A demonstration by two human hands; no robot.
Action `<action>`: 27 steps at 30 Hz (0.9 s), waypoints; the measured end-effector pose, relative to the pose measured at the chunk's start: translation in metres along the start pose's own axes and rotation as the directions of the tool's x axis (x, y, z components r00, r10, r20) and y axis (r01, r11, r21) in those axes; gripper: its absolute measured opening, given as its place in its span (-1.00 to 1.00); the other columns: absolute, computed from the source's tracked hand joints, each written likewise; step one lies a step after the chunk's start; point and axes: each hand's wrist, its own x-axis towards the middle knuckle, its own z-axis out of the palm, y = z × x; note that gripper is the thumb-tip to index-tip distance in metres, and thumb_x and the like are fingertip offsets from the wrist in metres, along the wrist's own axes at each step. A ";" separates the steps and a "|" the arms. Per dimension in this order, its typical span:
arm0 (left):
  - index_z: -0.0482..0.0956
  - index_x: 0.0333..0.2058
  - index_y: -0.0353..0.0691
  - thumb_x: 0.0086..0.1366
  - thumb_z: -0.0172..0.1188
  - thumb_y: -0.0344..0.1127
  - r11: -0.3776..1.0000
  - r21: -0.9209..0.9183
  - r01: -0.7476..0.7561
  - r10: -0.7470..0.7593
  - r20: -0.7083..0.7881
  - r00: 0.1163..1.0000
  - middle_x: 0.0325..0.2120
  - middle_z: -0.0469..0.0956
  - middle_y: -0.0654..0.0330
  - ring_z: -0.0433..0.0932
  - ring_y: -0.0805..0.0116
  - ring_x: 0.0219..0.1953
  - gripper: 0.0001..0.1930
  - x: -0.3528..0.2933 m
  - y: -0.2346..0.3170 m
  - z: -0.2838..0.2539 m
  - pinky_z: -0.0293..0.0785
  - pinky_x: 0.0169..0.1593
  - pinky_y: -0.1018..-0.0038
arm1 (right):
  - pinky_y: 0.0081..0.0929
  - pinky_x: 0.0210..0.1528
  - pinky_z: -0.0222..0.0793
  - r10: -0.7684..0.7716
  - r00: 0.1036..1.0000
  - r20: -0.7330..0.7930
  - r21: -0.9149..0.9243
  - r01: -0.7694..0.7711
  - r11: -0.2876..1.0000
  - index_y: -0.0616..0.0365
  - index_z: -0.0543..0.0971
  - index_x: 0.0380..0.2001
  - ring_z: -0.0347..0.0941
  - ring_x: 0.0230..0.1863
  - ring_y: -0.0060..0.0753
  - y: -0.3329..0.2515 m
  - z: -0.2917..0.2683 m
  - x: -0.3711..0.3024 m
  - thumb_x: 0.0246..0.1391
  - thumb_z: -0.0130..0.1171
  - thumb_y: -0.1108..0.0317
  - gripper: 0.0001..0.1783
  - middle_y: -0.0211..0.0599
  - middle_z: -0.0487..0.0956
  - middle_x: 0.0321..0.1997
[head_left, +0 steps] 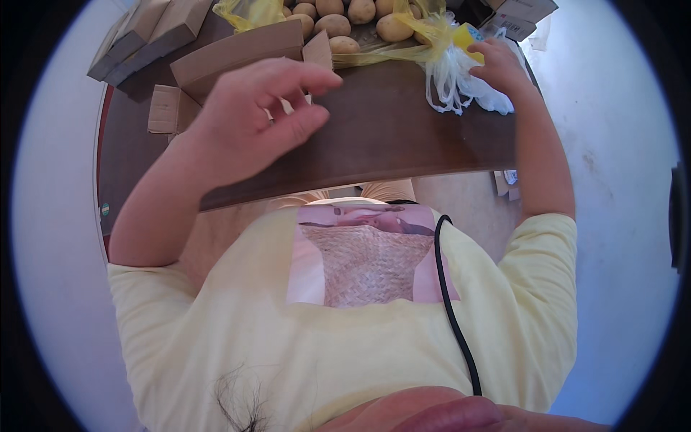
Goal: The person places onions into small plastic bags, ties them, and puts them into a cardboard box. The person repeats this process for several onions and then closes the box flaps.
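Observation:
My left hand hovers over the near left part of the dark brown table, thumb and fingers curved and apart, holding nothing. Behind and beside it stands an open cardboard box, partly hidden by the hand. At the right end of the table my right hand reaches over a bunch of white plastic bags, with its thumb and forefinger apart. A small yellow and blue item lies by those fingertips. Whether the fingers touch the bags is unclear. Several potatoes lie at the back on a yellow plastic bag.
Flattened or closed cardboard boxes are stacked at the far left corner. Another box stands at the far right. Below the table on the right is a small opened carton. A black cable hangs down my shirt.

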 end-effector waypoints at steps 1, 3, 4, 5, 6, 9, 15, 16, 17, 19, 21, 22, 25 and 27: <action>0.50 -0.10 -0.32 0.20 0.16 -0.50 0.999 -0.041 -0.015 0.015 -0.009 1.000 -0.29 0.51 0.22 0.48 0.55 -0.35 -0.73 -0.003 0.001 0.008 0.41 -0.33 0.65 | -0.29 0.10 0.25 0.026 0.999 0.026 -0.020 -0.025 0.999 0.00 0.57 -0.20 0.34 0.04 -0.17 -0.004 0.001 0.005 -0.09 0.21 0.27 -0.69 -0.27 0.49 -0.11; 0.50 -0.10 -0.32 0.19 0.16 -0.51 0.996 -0.089 -0.002 0.003 0.011 1.000 -0.29 0.50 0.21 0.48 0.55 -0.35 -0.73 -0.007 0.002 0.019 0.40 -0.34 0.66 | -0.28 0.03 0.29 0.080 0.994 0.074 -0.062 -0.076 0.995 0.06 0.57 -0.23 0.39 -0.02 -0.13 -0.012 0.001 0.014 -0.07 0.20 0.25 -0.72 -0.24 0.53 -0.18; 0.50 -0.10 -0.31 0.19 0.16 -0.51 0.994 -0.113 0.005 -0.002 0.021 1.000 -0.29 0.50 0.21 0.48 0.55 -0.36 -0.73 -0.009 0.001 0.023 0.40 -0.34 0.66 | -0.29 -0.02 0.33 0.091 0.994 0.067 -0.039 -0.089 0.995 0.08 0.58 -0.28 0.43 -0.08 -0.14 -0.010 0.004 0.019 -0.06 0.18 0.24 -0.75 -0.23 0.55 -0.23; 0.50 -0.10 -0.31 0.19 0.16 -0.51 0.993 -0.116 -0.005 0.007 0.015 1.000 -0.29 0.50 0.20 0.48 0.55 -0.36 -0.73 -0.010 -0.001 0.027 0.40 -0.35 0.68 | -0.29 -0.07 0.36 0.102 0.993 0.061 -0.017 -0.101 0.995 0.09 0.59 -0.33 0.46 -0.15 -0.15 -0.009 0.009 0.026 -0.05 0.17 0.23 -0.77 -0.22 0.57 -0.29; 0.50 -0.10 -0.31 0.20 0.16 -0.52 0.992 -0.126 -0.002 0.003 0.013 1.000 -0.29 0.50 0.20 0.48 0.55 -0.36 -0.73 -0.012 -0.003 0.029 0.40 -0.35 0.67 | -0.30 -0.11 0.40 0.115 0.992 0.056 0.005 -0.115 0.993 0.10 0.60 -0.38 0.50 -0.21 -0.16 -0.008 0.013 0.031 -0.05 0.15 0.22 -0.78 -0.21 0.59 -0.35; 0.49 -0.10 -0.30 0.20 0.15 -0.52 0.987 -0.158 -0.003 0.004 0.007 1.000 -0.28 0.50 0.20 0.48 0.55 -0.36 -0.73 -0.017 -0.007 0.033 0.40 -0.35 0.67 | -0.35 -0.25 0.42 0.179 0.982 -0.055 0.532 -0.123 0.838 0.19 0.58 -0.46 0.52 -0.37 -0.21 -0.004 0.019 0.039 -0.03 0.13 0.24 -0.78 -0.23 0.58 -0.48; 0.49 -0.11 -0.30 0.20 0.14 -0.52 0.971 -0.237 -0.020 0.019 -0.007 1.000 -0.33 0.49 0.23 0.48 0.56 -0.37 -0.74 -0.019 -0.011 0.042 0.40 -0.35 0.66 | -0.49 -0.33 0.39 0.338 0.925 0.173 0.864 -0.307 0.398 0.18 0.53 -0.41 0.49 -0.40 -0.51 0.002 0.010 0.053 0.08 0.09 0.24 -0.79 -0.37 0.59 -0.45; 0.49 -0.11 -0.30 0.20 0.14 -0.53 0.969 -0.246 -0.021 0.021 -0.005 1.000 -0.34 0.49 0.23 0.48 0.56 -0.38 -0.75 -0.019 -0.013 0.044 0.40 -0.35 0.66 | -0.51 -0.33 0.38 0.335 0.927 0.167 0.894 -0.286 0.344 0.15 0.52 -0.38 0.47 -0.41 -0.54 0.001 0.008 0.053 0.12 0.08 0.24 -0.81 -0.41 0.58 -0.43; 0.50 -0.12 -0.30 0.20 0.14 -0.53 0.966 -0.256 -0.023 0.024 -0.002 1.000 -0.35 0.49 0.23 0.48 0.56 -0.38 -0.75 -0.020 -0.014 0.045 0.39 -0.35 0.66 | -0.53 -0.34 0.38 0.334 0.929 0.161 0.920 -0.264 0.290 0.12 0.51 -0.36 0.46 -0.41 -0.57 -0.001 0.006 0.053 0.15 0.06 0.25 -0.82 -0.44 0.57 -0.42; 0.50 -0.13 -0.30 0.19 0.14 -0.54 0.973 -0.229 -0.037 0.037 -0.007 0.999 -0.36 0.49 0.24 0.48 0.56 -0.38 -0.75 -0.019 -0.014 0.046 0.39 -0.35 0.66 | -0.55 -0.34 0.37 0.342 0.929 0.141 0.964 -0.207 0.165 0.09 0.49 -0.32 0.44 -0.41 -0.60 0.001 0.004 0.052 0.19 0.04 0.26 -0.85 -0.47 0.56 -0.40; 0.50 -0.13 -0.30 0.18 0.14 -0.54 0.976 -0.211 -0.049 0.048 -0.011 0.999 -0.37 0.49 0.24 0.48 0.57 -0.38 -0.75 -0.017 -0.014 0.048 0.39 -0.35 0.66 | -0.55 -0.35 0.38 0.354 0.928 0.112 0.991 -0.132 0.032 0.10 0.49 -0.30 0.45 -0.41 -0.58 0.006 0.000 0.049 0.21 0.02 0.28 -0.85 -0.45 0.56 -0.40; 0.50 -0.14 -0.30 0.18 0.15 -0.54 0.977 -0.207 -0.055 0.053 -0.012 0.999 -0.37 0.49 0.23 0.48 0.57 -0.39 -0.75 -0.016 -0.015 0.050 0.39 -0.36 0.66 | -0.56 -0.35 0.39 0.332 0.938 0.105 0.994 -0.106 -0.017 0.11 0.48 -0.29 0.45 -0.41 -0.58 0.005 -0.003 0.047 0.21 0.02 0.28 -0.85 -0.44 0.56 -0.39; 0.49 -0.12 -0.31 0.19 0.15 -0.52 0.976 -0.220 0.000 0.004 0.018 1.000 -0.34 0.49 0.25 0.47 0.59 -0.37 -0.74 -0.011 -0.015 0.055 0.39 -0.34 0.66 | -0.57 -0.36 0.39 0.250 0.964 0.092 0.989 -0.059 -0.138 0.13 0.47 -0.27 0.45 -0.40 -0.58 -0.008 -0.019 0.027 0.22 0.01 0.30 -0.85 -0.40 0.57 -0.36; 0.46 -0.07 -0.31 0.19 0.15 -0.50 0.945 -0.315 0.091 -0.074 0.064 0.995 -0.29 0.48 0.25 0.47 0.60 -0.34 -0.71 -0.003 -0.018 0.063 0.40 -0.31 0.66 | -0.58 -0.36 0.40 0.183 0.978 0.098 0.982 -0.065 -0.178 0.15 0.47 -0.26 0.46 -0.39 -0.57 -0.034 -0.029 0.007 0.22 0.00 0.30 -0.85 -0.38 0.57 -0.34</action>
